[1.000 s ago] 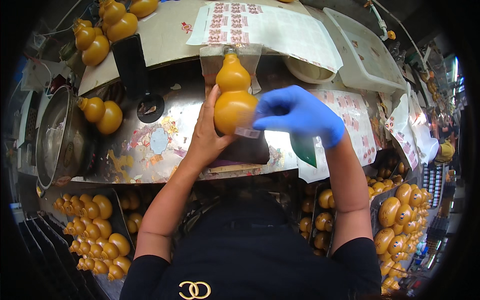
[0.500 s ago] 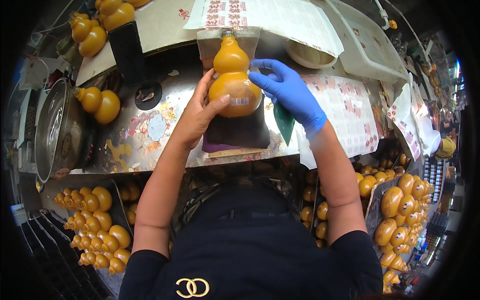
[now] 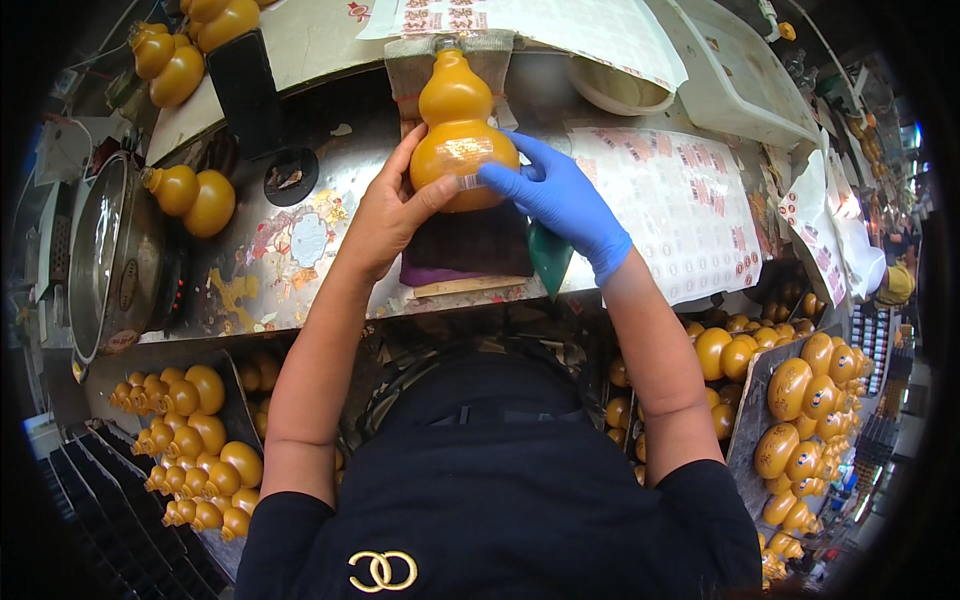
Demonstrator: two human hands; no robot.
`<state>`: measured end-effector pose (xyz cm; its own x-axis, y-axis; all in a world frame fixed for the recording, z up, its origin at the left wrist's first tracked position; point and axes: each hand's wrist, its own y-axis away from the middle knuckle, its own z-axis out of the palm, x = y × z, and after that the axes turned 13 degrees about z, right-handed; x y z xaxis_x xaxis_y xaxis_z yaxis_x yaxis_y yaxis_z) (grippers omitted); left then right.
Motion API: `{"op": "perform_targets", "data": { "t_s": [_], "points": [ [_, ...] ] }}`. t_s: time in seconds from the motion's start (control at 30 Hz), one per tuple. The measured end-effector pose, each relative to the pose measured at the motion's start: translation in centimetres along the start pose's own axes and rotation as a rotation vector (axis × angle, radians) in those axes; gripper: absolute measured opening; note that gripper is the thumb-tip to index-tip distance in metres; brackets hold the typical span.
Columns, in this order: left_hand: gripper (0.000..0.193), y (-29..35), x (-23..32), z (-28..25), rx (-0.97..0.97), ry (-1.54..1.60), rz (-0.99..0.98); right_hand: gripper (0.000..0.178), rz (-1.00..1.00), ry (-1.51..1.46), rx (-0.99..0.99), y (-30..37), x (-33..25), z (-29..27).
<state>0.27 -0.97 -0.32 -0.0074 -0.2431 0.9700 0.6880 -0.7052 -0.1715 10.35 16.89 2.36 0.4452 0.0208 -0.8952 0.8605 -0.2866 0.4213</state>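
Note:
An amber gourd-shaped bottle (image 3: 455, 95) lies on its back over a dark pad (image 3: 470, 245), its neck pointing away from me. My bare left hand (image 3: 392, 215) grips its left side, thumb beside a small whitish label (image 3: 468, 183) on the lower bulb. From the right, my blue-gloved right hand (image 3: 568, 205) grasps the same bulb, its thumb at the label's right end and its fingers on the bottle's right side. A flat green piece, perhaps a scraper (image 3: 550, 262), hangs below the right palm; how it is held is hidden.
Printed sticker sheets (image 3: 690, 275) lie to the right, with a pale bowl (image 3: 620, 90) behind them. At left are another gourd-shaped bottle (image 3: 210, 203), a big round pan (image 3: 105, 260) and a dark upright phone-like slab (image 3: 245, 95). Racks of bottles (image 3: 205, 435) flank me.
My right thumb and fingers have closed in from beside the bottle onto its lower bulb, the thumb now on the label. My left hand keeps its grip.

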Motion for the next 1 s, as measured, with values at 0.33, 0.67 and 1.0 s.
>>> {"op": "perform_targets", "data": {
  "t_s": [0.33,0.67,1.0],
  "points": [
    [0.088,0.2,0.2,-0.1,-0.056,-0.01,0.043,0.068,-0.008,0.011,-0.027,0.5,0.4,-0.1],
    [0.087,0.0,0.1,-0.7,-0.051,-0.122,0.016,0.068,-0.004,-0.058,-0.065,0.2,0.8,-0.1],
    [0.09,0.1,-0.1,-0.5,-0.074,-0.111,0.054,0.068,-0.065,-0.046,-0.058,0.3,1.1,0.1]
  ]
}}
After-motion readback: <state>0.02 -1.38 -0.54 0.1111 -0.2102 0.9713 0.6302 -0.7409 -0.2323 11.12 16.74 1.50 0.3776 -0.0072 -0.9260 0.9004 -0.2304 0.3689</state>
